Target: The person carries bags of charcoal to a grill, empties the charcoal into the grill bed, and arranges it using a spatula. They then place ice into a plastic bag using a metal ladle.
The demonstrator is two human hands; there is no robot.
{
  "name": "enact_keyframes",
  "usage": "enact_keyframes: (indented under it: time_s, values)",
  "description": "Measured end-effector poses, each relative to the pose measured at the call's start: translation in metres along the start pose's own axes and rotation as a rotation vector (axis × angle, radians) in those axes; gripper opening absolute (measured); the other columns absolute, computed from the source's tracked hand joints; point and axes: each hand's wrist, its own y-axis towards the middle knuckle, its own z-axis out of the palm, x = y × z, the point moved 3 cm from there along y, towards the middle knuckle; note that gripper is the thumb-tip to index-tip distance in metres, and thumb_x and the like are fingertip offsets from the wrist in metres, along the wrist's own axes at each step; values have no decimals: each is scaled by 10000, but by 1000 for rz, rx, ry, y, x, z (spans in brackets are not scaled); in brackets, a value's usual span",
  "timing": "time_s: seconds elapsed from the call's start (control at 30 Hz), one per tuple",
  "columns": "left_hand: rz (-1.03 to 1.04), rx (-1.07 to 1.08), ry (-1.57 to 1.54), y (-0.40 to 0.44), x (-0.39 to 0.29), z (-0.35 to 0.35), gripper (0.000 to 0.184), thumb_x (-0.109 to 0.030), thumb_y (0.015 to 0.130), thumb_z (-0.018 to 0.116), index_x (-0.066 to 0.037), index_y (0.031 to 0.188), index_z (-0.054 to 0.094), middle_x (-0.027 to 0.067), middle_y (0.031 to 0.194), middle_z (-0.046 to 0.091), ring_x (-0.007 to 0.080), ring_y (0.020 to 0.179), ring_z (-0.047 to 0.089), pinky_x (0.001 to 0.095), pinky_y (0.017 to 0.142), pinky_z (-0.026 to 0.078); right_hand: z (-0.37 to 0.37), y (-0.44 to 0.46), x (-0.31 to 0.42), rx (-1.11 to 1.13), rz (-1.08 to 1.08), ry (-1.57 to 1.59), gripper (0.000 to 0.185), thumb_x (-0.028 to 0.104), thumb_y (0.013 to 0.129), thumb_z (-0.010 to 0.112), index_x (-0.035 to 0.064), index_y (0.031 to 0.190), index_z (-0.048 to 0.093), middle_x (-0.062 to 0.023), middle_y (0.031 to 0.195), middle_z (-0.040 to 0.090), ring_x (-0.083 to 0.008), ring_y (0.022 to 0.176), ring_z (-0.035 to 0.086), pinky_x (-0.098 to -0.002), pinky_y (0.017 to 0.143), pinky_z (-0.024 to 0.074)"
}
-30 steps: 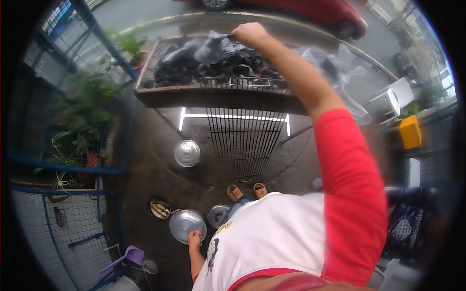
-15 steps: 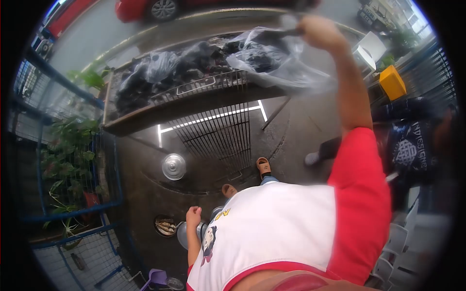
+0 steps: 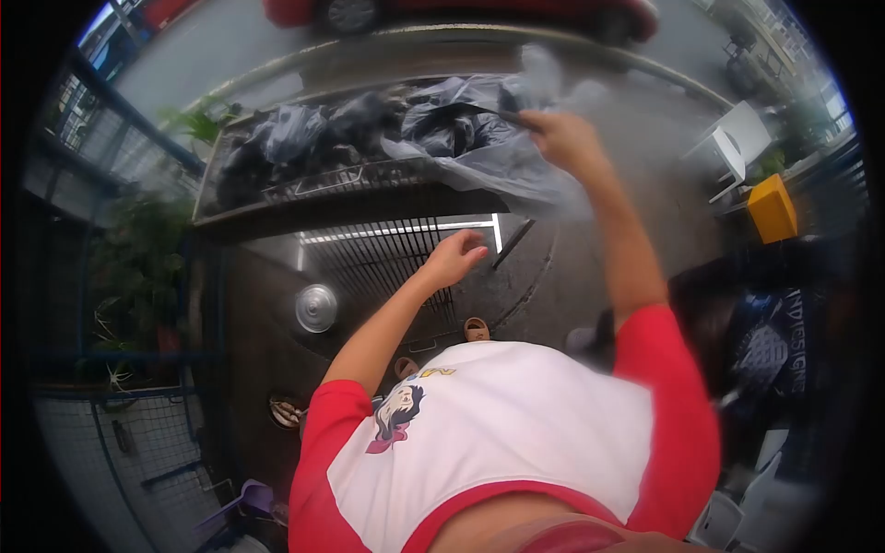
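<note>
My right hand (image 3: 562, 140) is closed on a dark thin tool (image 3: 505, 114) beside a clear plastic bag (image 3: 516, 166). The bag hangs over the right front edge of a long charcoal grill (image 3: 341, 205) and has dark lumps in it. More plastic (image 3: 293, 131) lies on the black charcoal further left. My left hand (image 3: 456, 258) is raised in front of the grill, above the wire grate (image 3: 387, 263), with loosely bent fingers and nothing visible in them.
A round metal lid (image 3: 316, 308) and a bowl of fish (image 3: 286, 412) are on the ground at left. Blue-framed mesh and plants (image 3: 138, 267) stand at far left. A white chair (image 3: 737, 138), a yellow box (image 3: 772, 209) and a person in dark clothing (image 3: 770, 341) are at right.
My left hand has risen from beside my body to the front of the grill. My right hand has moved left and lower over the grill since half a second ago, still holding the tool.
</note>
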Motion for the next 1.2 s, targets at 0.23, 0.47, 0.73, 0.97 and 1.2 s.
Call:
enact_keyframes:
  time_s: [0.23, 0.47, 0.73, 0.97, 1.2]
  values:
    - [-27, -123, -162, 86, -44, 60, 656, -273, 873, 668, 54, 1337, 339, 185, 1201, 571, 255, 1054, 596, 339, 858, 495, 74, 74, 27, -32, -136, -37, 194, 128, 836, 504, 129, 988, 625, -166, 837, 677, -353, 823, 663, -471, 676, 523]
    - [26, -454, -183, 102, -44, 44, 771, -276, 817, 728, 38, 1356, 276, 260, 1306, 473, 307, 1136, 554, 364, 879, 497, 1, 49, -2, -120, -121, 11, 264, 124, 836, 546, 156, 1082, 635, -152, 848, 678, -346, 806, 662, -452, 678, 520]
    - [28, -438, -397, 103, -20, 37, 881, -264, 776, 773, 97, 1348, 209, 254, 1272, 497, 277, 1055, 608, 360, 837, 520, -3, 7, -10, -39, -11, 111, 232, 185, 813, 606, 203, 1037, 667, -137, 909, 679, -346, 883, 646, -469, 746, 504]
    - [-7, -394, -462, 125, -33, 55, 928, -269, 767, 768, 118, 1314, 126, 263, 1269, 481, 282, 1046, 607, 353, 806, 527, 98, 94, 69, 56, -179, -149, 216, 134, 848, 484, 60, 996, 622, -196, 879, 680, -357, 850, 675, -466, 688, 537]
    - [44, -254, -533, 92, -50, 39, 1143, -199, 783, 752, 71, 1398, -173, 298, 1350, 390, 281, 1016, 628, 321, 762, 549, 23, 51, 32, -191, -99, -26, 261, 124, 831, 555, 172, 1079, 620, -169, 861, 671, -357, 809, 660, -460, 669, 518]
